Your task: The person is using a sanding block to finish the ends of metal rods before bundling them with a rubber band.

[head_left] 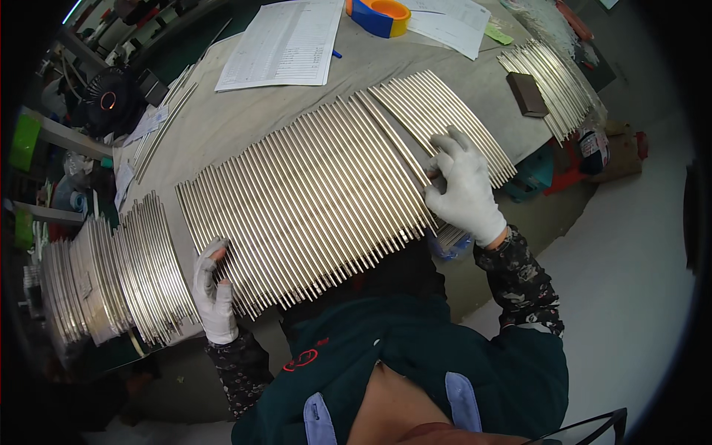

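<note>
A wide row of thin silvery metal rods [304, 200] lies side by side across the table, with the near ends jutting past its front edge. My left hand [214, 297], in a white glove with some fingertips bare, rests against the left side of this row, its thumb and fingers apart. My right hand [467, 193], also gloved, lies over the gap between the row and a smaller group of rods [449, 122] at the right. Its fingers are bent and spread, the thumb beside a slightly separated rod [397, 137]. The undersides of the right fingers are hidden.
More rods [152, 267] are laid in bundles at the left. Another pile [556, 89] sits at the far right with a dark brown block [526, 94] on it. Behind are printed sheets [282, 44], a blue-and-orange tape roll [380, 16] and a black fan [111, 100].
</note>
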### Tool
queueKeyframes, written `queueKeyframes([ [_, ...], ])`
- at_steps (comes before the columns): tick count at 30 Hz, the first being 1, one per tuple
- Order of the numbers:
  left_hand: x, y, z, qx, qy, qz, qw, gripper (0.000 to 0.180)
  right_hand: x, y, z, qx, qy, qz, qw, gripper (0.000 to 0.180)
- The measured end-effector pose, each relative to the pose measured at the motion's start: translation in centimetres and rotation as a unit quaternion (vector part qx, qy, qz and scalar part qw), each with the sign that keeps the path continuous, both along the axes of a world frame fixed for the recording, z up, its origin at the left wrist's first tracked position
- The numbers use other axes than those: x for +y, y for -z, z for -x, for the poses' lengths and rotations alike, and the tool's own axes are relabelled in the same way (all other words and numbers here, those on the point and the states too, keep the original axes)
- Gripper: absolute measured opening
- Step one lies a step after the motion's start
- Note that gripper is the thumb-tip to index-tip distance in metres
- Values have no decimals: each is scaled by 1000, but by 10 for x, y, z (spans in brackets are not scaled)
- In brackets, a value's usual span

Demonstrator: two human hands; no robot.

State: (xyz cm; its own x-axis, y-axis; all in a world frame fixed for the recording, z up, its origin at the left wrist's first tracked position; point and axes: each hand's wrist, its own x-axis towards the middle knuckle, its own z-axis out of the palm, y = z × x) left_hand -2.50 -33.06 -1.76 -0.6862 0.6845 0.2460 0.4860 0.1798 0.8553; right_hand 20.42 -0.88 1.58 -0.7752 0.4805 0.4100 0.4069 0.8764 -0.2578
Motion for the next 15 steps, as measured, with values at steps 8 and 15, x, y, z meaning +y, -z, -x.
queueKeyframes([
  [8, 0, 1, 0, -17, 9, -18, 1000, 63, -21, -8, 9, 3, -8, -24, 1000, 7],
  [15, 1, -1, -1, -17, 9, -21, 1000, 58, -14, -5, 7, 16, 0, -34, 999, 11],
])
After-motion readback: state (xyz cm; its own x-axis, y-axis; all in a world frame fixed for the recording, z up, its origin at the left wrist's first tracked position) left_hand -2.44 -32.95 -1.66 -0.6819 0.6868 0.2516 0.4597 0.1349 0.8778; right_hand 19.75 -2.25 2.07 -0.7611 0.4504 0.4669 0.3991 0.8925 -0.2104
